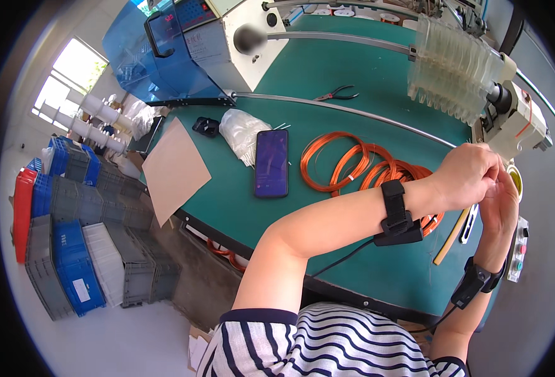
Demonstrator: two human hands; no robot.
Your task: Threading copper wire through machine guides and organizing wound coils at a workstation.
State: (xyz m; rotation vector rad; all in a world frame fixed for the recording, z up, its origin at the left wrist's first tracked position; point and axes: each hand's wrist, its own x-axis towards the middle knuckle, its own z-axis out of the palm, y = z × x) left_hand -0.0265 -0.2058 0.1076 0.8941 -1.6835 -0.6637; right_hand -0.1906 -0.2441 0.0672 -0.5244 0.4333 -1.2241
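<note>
Left hand (pixel 469 176) and right hand (pixel 500 201) meet at the right end of the green worktop (pixel 327 94), fingers curled together on something too small to make out, directly above the copper wire coils (pixel 359 166) lying just leftward.

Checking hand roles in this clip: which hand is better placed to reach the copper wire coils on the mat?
Probably the left. The left hand is pressed against the right hand near the winding machine, and its forearm already lies across the copper wire coils. The right hand sits farther out, by the table edge.
</note>
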